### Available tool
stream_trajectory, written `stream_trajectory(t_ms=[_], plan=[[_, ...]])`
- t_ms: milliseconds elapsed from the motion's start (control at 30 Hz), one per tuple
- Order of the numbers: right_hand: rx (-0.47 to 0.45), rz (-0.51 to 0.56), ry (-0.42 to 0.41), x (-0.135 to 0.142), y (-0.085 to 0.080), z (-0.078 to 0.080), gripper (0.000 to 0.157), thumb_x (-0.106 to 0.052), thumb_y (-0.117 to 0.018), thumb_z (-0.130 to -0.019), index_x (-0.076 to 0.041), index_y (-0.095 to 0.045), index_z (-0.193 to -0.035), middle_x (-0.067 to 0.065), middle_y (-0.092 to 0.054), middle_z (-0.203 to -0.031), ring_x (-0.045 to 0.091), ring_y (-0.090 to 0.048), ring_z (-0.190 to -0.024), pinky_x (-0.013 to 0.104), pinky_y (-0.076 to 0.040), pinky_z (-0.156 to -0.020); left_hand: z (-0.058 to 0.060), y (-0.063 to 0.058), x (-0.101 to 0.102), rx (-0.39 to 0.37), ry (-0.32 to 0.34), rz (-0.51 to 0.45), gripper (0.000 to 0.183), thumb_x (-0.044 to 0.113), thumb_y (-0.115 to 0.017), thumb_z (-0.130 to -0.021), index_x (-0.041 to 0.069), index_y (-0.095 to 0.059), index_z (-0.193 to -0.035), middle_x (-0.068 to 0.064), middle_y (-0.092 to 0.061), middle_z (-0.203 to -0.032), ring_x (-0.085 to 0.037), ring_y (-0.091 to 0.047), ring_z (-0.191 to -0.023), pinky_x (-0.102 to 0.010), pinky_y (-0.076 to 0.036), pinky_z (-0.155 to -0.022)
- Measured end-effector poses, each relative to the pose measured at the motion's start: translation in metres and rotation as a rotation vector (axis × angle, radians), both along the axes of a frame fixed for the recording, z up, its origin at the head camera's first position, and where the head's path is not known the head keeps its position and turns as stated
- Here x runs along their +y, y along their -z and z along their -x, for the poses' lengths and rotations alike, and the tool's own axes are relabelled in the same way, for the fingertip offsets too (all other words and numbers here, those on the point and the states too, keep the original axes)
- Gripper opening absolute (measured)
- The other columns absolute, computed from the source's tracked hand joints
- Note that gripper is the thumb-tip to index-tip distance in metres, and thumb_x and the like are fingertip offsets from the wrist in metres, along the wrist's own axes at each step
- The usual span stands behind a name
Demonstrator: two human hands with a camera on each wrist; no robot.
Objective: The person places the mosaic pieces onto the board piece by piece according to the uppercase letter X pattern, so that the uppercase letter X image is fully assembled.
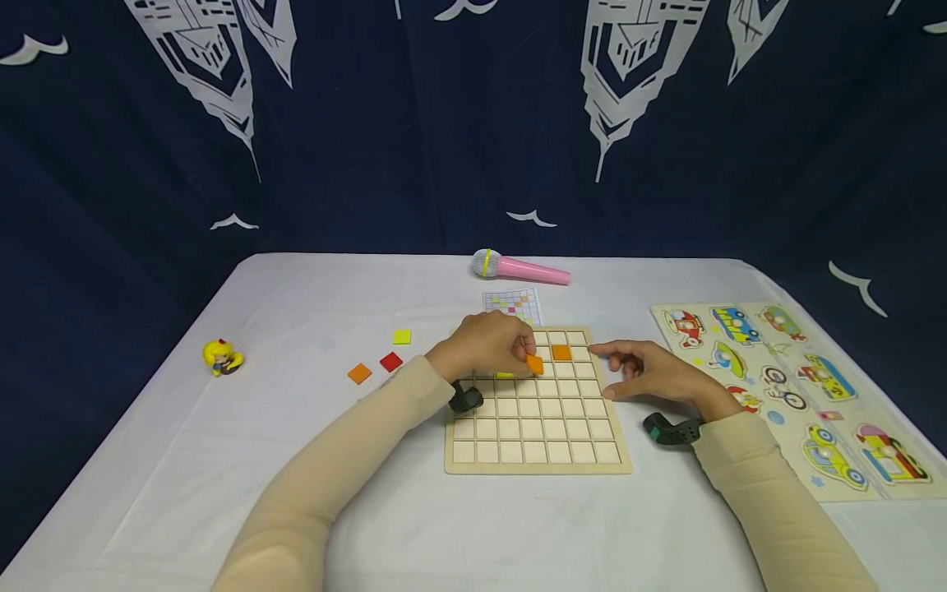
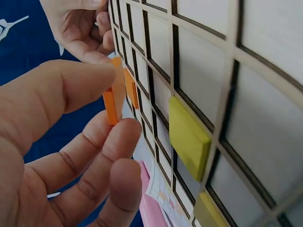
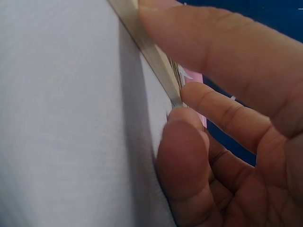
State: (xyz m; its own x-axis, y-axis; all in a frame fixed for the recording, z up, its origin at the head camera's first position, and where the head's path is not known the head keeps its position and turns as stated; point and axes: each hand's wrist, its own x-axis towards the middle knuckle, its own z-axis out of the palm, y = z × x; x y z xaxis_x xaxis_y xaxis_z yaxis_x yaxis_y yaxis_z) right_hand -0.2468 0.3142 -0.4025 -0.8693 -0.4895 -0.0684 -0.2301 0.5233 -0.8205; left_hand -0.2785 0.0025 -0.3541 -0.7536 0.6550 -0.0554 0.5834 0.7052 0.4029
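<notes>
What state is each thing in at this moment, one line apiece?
Left hand: pinches an orange tile over the grid board.
Right hand: fingers rest at the board's right edge.
Second orange tile: seated in a cell.
Yellow tile: seated in a cell.
Toy microphone: lying flat.

No words, numbers or brand marks can be read on anything in these views.

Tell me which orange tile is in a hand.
The orange tile pinched by the left hand over the grid board. Another orange tile sits in a cell; a third lies loose on the cloth.
</notes>
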Motion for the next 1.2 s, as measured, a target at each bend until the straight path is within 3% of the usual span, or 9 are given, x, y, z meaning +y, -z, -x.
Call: stream_trajectory(t_ms=[500,1200], plan=[[-0.024,0.000,0.019,-0.003,-0.002,-0.002,0.071,-0.002,-0.087,-0.088,0.015,-0.053,-0.148,0.010,-0.051,-0.103,0.015,-0.044,-0.080,0.026,-0.040,-0.069,0.003,0.004,0.018,-0.029,-0.016,0.085,0.018,0.028,-0.088,-0.092,0.021,-0.078,-0.104,0.014,-0.068,-0.088,-0.011,-0.063,-0.091,-0.046,-0.050,-0.090],[-0.011,0.019,0.002,-0.001,-0.002,-0.001,0.069,-0.002,-0.087,-0.088,0.016,-0.054,-0.147,0.010,-0.052,-0.102,0.015,-0.045,-0.079,0.026,-0.041,-0.070,0.001,0.008,0.023,-0.004,-0.023,0.112,0.023,0.032,-0.090,-0.091,0.022,-0.078,-0.108,0.014,-0.064,-0.085,-0.009,-0.062,-0.091,-0.039,-0.052,-0.085]])
